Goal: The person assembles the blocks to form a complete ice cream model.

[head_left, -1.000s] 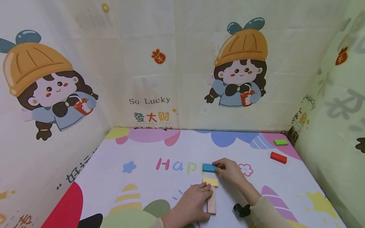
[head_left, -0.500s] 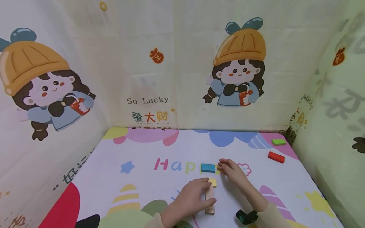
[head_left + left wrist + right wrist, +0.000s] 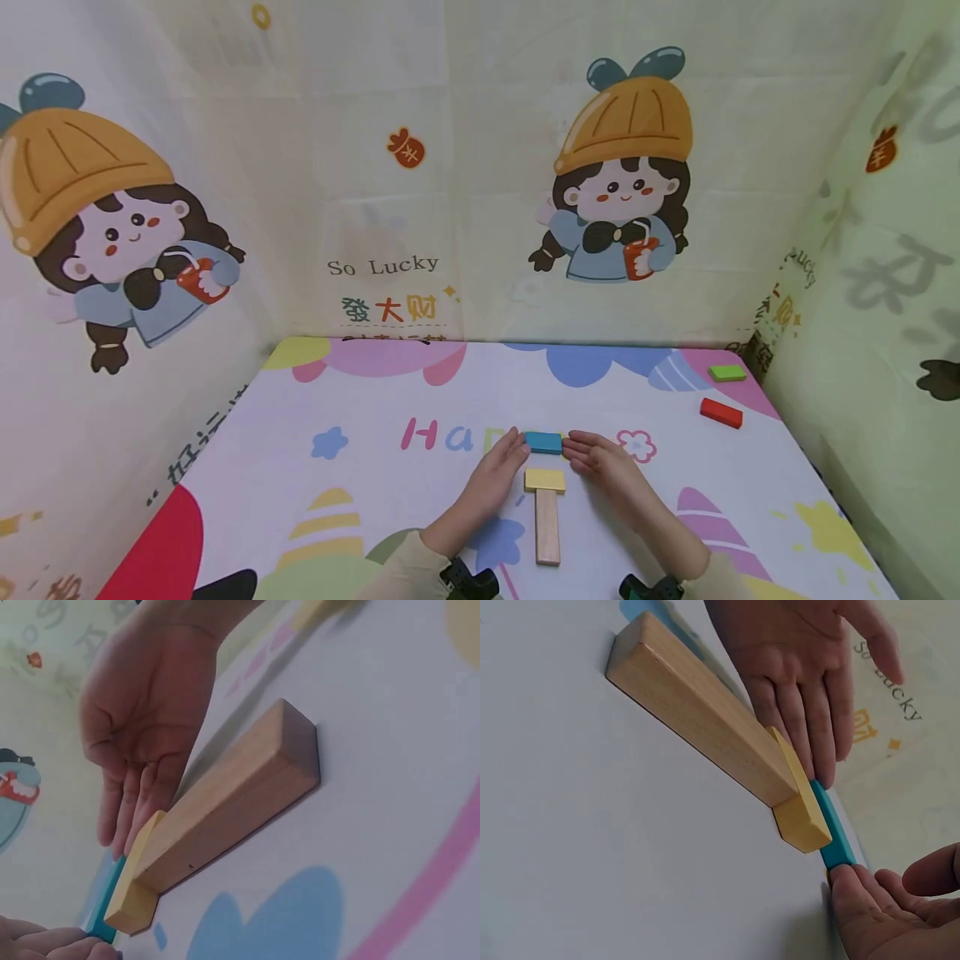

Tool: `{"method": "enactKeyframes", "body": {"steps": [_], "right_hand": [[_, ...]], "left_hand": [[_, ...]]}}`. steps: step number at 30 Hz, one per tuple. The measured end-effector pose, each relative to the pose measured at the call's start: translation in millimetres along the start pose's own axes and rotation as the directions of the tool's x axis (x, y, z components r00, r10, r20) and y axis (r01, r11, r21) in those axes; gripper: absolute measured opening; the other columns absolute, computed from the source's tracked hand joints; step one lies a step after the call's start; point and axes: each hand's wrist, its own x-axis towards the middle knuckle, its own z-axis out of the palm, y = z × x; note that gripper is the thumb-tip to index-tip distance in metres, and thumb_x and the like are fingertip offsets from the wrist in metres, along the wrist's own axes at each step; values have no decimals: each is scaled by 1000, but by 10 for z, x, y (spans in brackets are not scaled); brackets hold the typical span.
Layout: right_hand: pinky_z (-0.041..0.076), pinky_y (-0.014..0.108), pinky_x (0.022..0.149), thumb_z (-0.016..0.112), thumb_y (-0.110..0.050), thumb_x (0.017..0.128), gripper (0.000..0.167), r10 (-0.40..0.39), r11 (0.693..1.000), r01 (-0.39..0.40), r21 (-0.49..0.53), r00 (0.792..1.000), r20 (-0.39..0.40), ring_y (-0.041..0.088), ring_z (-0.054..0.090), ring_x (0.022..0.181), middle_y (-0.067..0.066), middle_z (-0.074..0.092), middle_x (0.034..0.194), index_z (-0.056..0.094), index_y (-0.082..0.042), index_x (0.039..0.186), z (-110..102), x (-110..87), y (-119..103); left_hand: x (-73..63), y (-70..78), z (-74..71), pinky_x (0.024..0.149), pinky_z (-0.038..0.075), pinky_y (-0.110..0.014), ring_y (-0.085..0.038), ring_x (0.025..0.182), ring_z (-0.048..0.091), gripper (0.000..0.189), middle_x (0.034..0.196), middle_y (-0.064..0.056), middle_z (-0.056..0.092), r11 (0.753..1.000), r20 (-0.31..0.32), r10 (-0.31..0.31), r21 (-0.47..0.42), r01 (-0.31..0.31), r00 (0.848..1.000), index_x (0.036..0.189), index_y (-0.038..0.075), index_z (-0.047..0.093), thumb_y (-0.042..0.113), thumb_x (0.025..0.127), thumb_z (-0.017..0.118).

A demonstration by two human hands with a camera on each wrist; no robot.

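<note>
Left hand [image 3: 489, 477] and right hand [image 3: 609, 468] uncurled, fingers straight, at ends of blue block [image 3: 543, 442], lower centre of frame, yellow block [image 3: 545, 480] below, touching plain wooden block [image 3: 547, 527]

In the head view, the left hand [image 3: 480, 483] and a flat blue rectangular block [image 3: 543, 442] cover part of the colourful printed letters [image 3: 420, 434] on the white worktop [image 3: 405, 492]. The bottom edge cuts off both black wrist-worn devices [image 3: 468, 579]. Grey lettering [image 3: 894, 275] on the cream right wall [image 3: 847, 375] is blurred. In the left-wrist view, a pale yellow rectangular block [image 3: 133, 904] and the left hand, cropped at the lower-left corner, hide much of the blue block. In the right-wrist view, the lower-right corner crops the right hand [image 3: 900, 915].
</note>
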Motion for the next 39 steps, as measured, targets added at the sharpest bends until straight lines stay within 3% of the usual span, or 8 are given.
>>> {"method": "enactKeyframes", "body": {"steps": [8, 20, 29, 39], "right_hand": [[52, 29, 106, 31, -4, 105, 49, 16, 1000, -17, 17, 1000, 20, 37, 49, 143, 31, 47, 153, 40, 10, 151, 21, -53, 21], [48, 38, 111, 34, -6, 107, 47, 54, 998, -54, 37, 999, -5, 37, 51, 142, 30, 48, 153, 41, 9, 151, 40, -144, 84], [43, 38, 115, 33, -4, 106, 50, 34, 999, -35, 12, 998, 59, 40, 43, 147, 30, 39, 159, 33, 10, 154, 47, -257, 132], [39, 50, 117, 37, -6, 105, 49, 22, 1000, -22, -8, 1000, 15, 41, 45, 146, 28, 43, 158, 38, 7, 153, 101, -325, 147]], "left_hand": [[-43, -38, -62, 118, 39, -50, -36, 151, 39, 63, 163, -18, 40, 994, 70, 8, -113, 0, 998, 160, -5, 29, 35, 112, 40], [-145, -79, -103, 119, 36, -47, -37, 152, 35, 66, 164, -21, 36, 979, 143, 12, -205, 18, 990, 161, -6, 24, 36, 112, 38], [-208, -120, -106, 118, 38, -44, -33, 152, 36, 67, 165, -16, 36, 988, 161, 0, -153, 25, 987, 161, -3, 26, 41, 112, 35], [-297, -76, -109, 120, 36, -45, -33, 154, 32, 64, 166, -17, 35, 989, 177, 25, -147, 2, 984, 161, -3, 27, 37, 112, 35]]}}
